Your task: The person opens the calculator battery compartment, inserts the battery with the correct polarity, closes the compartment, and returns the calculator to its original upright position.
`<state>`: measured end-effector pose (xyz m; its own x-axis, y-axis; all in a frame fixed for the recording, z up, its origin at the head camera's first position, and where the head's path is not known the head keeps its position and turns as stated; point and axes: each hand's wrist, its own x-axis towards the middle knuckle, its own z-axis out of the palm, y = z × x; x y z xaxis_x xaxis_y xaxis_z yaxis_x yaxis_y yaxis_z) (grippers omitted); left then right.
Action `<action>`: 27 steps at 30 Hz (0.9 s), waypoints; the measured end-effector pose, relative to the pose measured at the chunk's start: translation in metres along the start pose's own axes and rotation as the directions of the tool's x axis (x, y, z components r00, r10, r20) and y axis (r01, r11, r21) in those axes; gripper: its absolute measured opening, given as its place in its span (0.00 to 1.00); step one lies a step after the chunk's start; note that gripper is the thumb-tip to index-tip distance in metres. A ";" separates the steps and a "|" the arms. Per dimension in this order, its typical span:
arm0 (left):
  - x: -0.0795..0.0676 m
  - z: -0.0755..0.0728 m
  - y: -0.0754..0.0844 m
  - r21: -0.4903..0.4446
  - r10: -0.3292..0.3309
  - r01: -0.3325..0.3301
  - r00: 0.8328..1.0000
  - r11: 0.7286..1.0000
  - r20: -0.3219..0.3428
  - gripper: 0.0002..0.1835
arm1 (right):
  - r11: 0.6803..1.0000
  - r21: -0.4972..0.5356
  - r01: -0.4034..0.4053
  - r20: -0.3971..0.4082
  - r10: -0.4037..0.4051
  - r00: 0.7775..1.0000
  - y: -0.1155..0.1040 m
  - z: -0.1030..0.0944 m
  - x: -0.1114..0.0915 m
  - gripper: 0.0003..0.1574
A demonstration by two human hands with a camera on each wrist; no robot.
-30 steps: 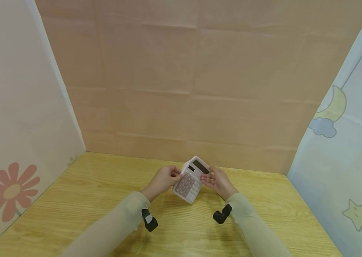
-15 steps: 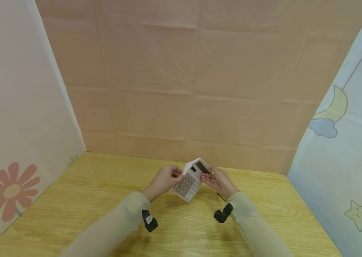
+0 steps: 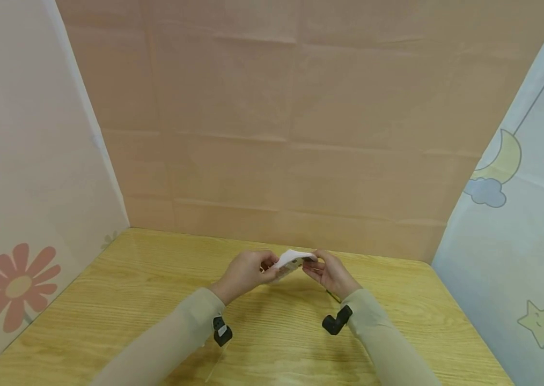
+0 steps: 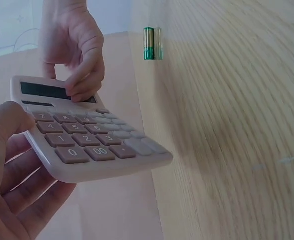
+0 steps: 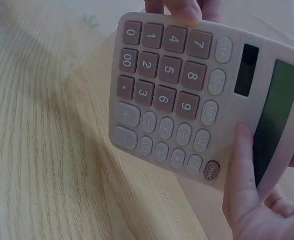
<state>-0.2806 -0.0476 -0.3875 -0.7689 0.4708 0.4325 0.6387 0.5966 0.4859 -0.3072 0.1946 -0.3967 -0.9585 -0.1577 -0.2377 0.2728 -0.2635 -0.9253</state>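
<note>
1. Biggest first: the tan backdrop (image 3: 272, 134) fills the far side, and in front of it spreads the wood-grained table (image 3: 272, 343), with both forearms reaching in over it.

2. Now the centre of the action, the calculator (image 5: 199, 95)! It's up off the table between the two hands, tipped so steeply that the head view catches it almost edge-on, keyed face towards the wearer. The step in hand, I'd judge, is angling it in a two-handed hold.

3. Left hand (image 3: 245, 273): gripping the left long edge, thumb up by the 7 key, fingers behind. A firm-looking hold.

4. Right hand (image 3: 332, 274): pinching the display end, one digit laid over the face, others behind the case. The next move, as I read it, calls for the two grips to turn together; freeing either would ask the other to bear all the weight.

5. Across the face, the display (image 5: 277, 115) is dark, no figures legible.

6. Smallest of all, a green-and-gold battery (image 4: 149, 43) lies on the table, well apart from the left hand; whether the pale strip beside it is a second one, I cannot tell.
</note>
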 end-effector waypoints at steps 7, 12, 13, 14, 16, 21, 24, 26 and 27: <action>0.000 -0.001 0.003 0.080 0.061 -0.060 0.998 0.995 -0.006 0.05 | 0.997 0.070 -0.037 0.075 0.031 0.997 -0.005 -0.007 -0.004 0.17; -0.001 -0.001 0.005 0.103 0.066 -0.064 0.998 0.993 -0.014 0.06 | 0.995 0.087 -0.055 0.125 0.043 0.991 -0.007 -0.011 -0.006 0.21; -0.001 -0.001 0.004 0.101 0.065 -0.063 0.998 0.993 -0.015 0.07 | 0.995 0.086 -0.058 0.133 0.046 0.990 -0.006 -0.012 -0.006 0.21; -0.001 -0.001 0.004 0.099 0.063 -0.062 0.998 0.993 -0.014 0.07 | 0.994 0.087 -0.059 0.143 0.046 0.989 -0.006 -0.013 -0.007 0.21; -0.001 -0.002 0.002 0.078 0.057 -0.056 0.998 0.995 -0.007 0.07 | 0.993 0.094 -0.066 0.161 0.050 0.986 -0.006 -0.013 -0.007 0.19; 0.001 -0.002 -0.009 -0.134 -0.093 0.099 0.994 0.986 0.052 0.08 | 0.990 0.122 -0.065 0.197 0.039 0.980 -0.005 -0.014 -0.007 0.14; 0.004 0.000 -0.018 -0.291 -0.256 0.268 0.964 0.919 0.078 0.11 | 0.990 0.126 -0.057 0.215 0.029 0.976 -0.004 -0.014 -0.007 0.14; 0.005 0.002 -0.024 -0.398 -0.356 0.369 0.928 0.840 0.110 0.14 | 0.991 0.120 -0.053 0.222 0.025 0.975 -0.004 -0.013 -0.007 0.14; 0.006 0.004 -0.027 -0.446 -0.402 0.421 0.905 0.790 0.141 0.16 | 0.992 0.116 -0.051 0.224 0.024 0.974 -0.004 -0.013 -0.007 0.13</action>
<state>-0.3024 -0.0589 -0.4012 -0.9565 0.2779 0.0885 0.1940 0.3799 0.9045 -0.3022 0.2093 -0.3955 -0.9087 -0.3730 -0.1872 0.3289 -0.3639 -0.8714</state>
